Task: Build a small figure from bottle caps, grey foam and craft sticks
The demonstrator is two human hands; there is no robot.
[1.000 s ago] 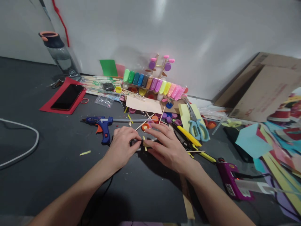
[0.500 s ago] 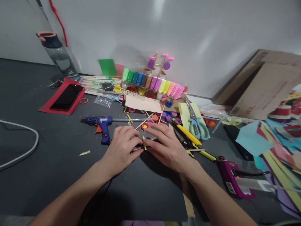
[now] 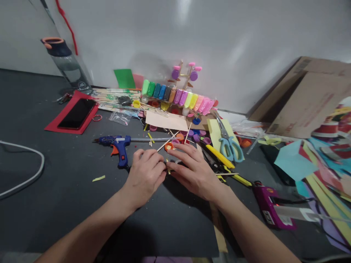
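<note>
Steady the yellow strip (image 3: 169, 171) lightly between left hand (image 3: 145, 177) and right hand (image 3: 196, 175), right of the glue gun (image 3: 123, 147). Left grip narrow, right grip loosely curved; cannot tell the contents.

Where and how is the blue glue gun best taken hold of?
Probably by its handle, from the near side: the glue gun lies flat with the handle toward the person, just beyond the left hand. Its nozzle points left and a glue stick extends right, so avoid both ends.
</note>
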